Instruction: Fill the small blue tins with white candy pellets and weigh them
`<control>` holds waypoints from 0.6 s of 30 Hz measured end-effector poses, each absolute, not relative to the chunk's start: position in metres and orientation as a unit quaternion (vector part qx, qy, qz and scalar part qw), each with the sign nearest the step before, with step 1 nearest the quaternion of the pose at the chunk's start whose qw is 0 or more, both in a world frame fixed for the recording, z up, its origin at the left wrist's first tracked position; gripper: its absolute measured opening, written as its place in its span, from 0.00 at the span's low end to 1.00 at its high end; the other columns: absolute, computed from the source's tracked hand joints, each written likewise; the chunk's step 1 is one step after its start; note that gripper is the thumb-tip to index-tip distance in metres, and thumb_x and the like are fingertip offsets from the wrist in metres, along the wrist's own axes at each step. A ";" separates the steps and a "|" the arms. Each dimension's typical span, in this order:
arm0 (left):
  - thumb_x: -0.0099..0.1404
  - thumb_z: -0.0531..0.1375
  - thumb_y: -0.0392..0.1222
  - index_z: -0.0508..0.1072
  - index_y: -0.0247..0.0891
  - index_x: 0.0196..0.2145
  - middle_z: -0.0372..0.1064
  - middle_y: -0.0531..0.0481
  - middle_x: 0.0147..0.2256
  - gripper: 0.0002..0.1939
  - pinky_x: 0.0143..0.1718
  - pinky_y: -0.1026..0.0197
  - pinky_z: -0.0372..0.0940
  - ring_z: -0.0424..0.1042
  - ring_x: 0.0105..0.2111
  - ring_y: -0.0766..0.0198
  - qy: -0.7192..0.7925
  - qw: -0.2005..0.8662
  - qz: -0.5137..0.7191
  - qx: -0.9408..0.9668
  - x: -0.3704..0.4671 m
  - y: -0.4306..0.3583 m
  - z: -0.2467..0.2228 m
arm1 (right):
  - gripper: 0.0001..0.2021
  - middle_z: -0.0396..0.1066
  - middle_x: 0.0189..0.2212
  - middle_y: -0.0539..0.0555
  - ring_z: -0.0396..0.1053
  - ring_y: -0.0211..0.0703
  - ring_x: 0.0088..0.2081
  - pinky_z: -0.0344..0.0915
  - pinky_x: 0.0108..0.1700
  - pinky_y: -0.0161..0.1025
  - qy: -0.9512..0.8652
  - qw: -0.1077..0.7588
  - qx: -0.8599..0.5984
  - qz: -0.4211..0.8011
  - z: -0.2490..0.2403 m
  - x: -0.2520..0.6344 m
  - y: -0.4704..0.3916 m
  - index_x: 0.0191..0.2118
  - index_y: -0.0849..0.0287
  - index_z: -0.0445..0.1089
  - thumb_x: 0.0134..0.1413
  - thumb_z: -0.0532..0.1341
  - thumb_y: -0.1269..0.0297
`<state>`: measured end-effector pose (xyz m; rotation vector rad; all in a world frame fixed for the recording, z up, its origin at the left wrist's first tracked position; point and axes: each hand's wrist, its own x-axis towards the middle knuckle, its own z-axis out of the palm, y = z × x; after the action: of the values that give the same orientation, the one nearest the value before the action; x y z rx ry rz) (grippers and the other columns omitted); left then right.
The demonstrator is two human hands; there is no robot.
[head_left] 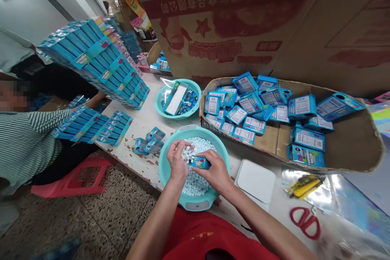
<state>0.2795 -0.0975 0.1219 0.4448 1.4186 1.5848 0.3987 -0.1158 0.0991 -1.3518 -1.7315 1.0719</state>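
Note:
A turquoise basin (164, 170) full of small white candy pieces (195, 187) stands in front of me. Over it, my right hand (217, 170) grips a small blue candy box (201, 162), its open end facing left. My left hand (178, 158) is cupped around a heap of white pieces right at that end. Whether any pieces are passing into the box cannot be made out. Several similar blue boxes (149, 142) lie on the table left of the basin.
A cardboard tray (274, 142) of blue boxes is at right. Behind stands a second basin (158, 105) with blue caps. A white scale (256, 180), red scissors (304, 222) and yellow cutters (306, 188) lie right. Stacked boxes (100, 65) rise at left near a seated person (30, 138).

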 end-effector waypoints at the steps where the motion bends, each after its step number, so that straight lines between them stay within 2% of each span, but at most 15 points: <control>1: 0.52 0.63 0.47 0.66 0.36 0.31 0.71 0.51 0.25 0.14 0.27 0.63 0.65 0.73 0.24 0.63 0.577 0.466 0.645 0.183 0.280 -0.098 0.122 | 0.17 0.71 0.36 0.53 0.68 0.50 0.42 0.62 0.43 0.45 -0.665 0.341 -0.521 0.413 0.099 0.399 -0.116 0.40 0.54 0.72 0.39 0.71 0.66; 4: 0.53 0.63 0.47 0.66 0.36 0.32 0.72 0.51 0.29 0.14 0.26 0.63 0.64 0.72 0.23 0.64 0.579 0.459 0.646 0.191 0.282 -0.100 0.127 | 0.18 0.71 0.35 0.53 0.68 0.50 0.42 0.63 0.44 0.46 -0.663 0.347 -0.517 0.416 0.103 0.399 -0.116 0.40 0.54 0.72 0.39 0.71 0.67; 8: 0.54 0.63 0.46 0.66 0.37 0.30 0.67 0.55 0.24 0.12 0.26 0.64 0.64 0.70 0.22 0.67 0.573 0.421 0.669 0.215 0.284 -0.099 0.132 | 0.17 0.70 0.35 0.53 0.67 0.50 0.41 0.63 0.44 0.45 -0.665 0.368 -0.504 0.410 0.110 0.399 -0.117 0.40 0.54 0.72 0.40 0.71 0.66; 12: 0.52 0.64 0.47 0.66 0.36 0.29 0.66 0.55 0.23 0.14 0.23 0.66 0.62 0.67 0.21 0.68 0.587 0.430 0.660 0.189 0.287 -0.097 0.126 | 0.17 0.70 0.34 0.53 0.68 0.50 0.40 0.63 0.42 0.45 -0.659 0.343 -0.524 0.416 0.109 0.401 -0.117 0.40 0.55 0.72 0.39 0.70 0.67; 18: 0.55 0.62 0.48 0.66 0.36 0.29 0.65 0.56 0.22 0.13 0.23 0.65 0.63 0.69 0.21 0.67 0.596 0.432 0.646 0.203 0.287 -0.098 0.123 | 0.17 0.71 0.35 0.53 0.68 0.51 0.41 0.63 0.43 0.46 -0.657 0.337 -0.523 0.426 0.101 0.402 -0.116 0.40 0.54 0.72 0.39 0.70 0.67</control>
<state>0.2867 -0.0978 0.1233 0.5059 1.4869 1.6097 0.4017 -0.1159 0.1013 -1.3632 -1.7138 1.1096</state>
